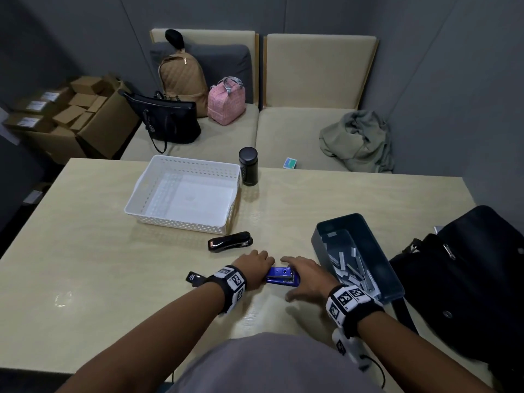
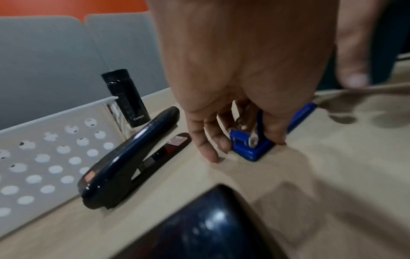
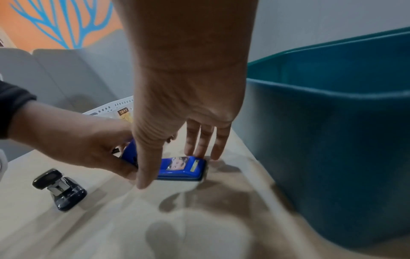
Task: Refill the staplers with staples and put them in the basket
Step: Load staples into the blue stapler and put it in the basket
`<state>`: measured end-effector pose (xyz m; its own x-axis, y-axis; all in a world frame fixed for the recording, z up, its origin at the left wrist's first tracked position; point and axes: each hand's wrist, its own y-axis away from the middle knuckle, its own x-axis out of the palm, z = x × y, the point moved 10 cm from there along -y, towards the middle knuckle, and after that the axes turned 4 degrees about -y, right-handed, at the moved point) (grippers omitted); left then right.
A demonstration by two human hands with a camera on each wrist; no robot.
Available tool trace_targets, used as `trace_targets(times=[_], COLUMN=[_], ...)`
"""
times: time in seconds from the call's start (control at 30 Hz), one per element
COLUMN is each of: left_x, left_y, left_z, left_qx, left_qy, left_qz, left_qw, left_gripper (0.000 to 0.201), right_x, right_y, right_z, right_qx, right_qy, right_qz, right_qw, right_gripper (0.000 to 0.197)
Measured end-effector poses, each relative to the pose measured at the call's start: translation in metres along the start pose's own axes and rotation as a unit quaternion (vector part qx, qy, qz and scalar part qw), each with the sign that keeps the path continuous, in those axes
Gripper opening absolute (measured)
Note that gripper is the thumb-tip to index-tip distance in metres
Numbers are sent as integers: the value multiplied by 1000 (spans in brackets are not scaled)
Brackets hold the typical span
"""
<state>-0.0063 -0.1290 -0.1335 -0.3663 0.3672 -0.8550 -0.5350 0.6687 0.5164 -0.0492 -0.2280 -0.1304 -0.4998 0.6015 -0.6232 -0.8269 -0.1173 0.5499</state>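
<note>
Lying on the table close to the person, the blue stapler is held at one end by the left hand, whose fingers curl round its hinge end, while the right hand rests over the other end with straight, spread fingers touching it. Just beyond lies a black stapler, in front of the white basket. To the right stands a dark blue bin holding loose staples, and a black flask stands beside the basket
</note>
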Motion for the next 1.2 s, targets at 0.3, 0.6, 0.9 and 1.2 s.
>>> trace_targets(times=[0.3,0.6,0.9,1.2], left_x=[-66,-85,-89,-73], left_y=[15,45,54,7], left_z=[8,115,193,235], left_qx=[106,-148,-207,-263], left_qy=[38,704,700,627], left_qz=[-41,-70,-120,-80], left_qw=[993,691,672,729], left_gripper=[24,53,32,24], right_x=[-8,-55,-49,-43], right_y=[-10,-46,-62,-71], right_z=[40,135,183,134], right_qx=[11,2,-93,-23], right_qy=[-308,-479,-193,-109], right_qz=[76,-5,86,41], right_qw=[948,878,973,993], right_gripper=[47,13,81,69])
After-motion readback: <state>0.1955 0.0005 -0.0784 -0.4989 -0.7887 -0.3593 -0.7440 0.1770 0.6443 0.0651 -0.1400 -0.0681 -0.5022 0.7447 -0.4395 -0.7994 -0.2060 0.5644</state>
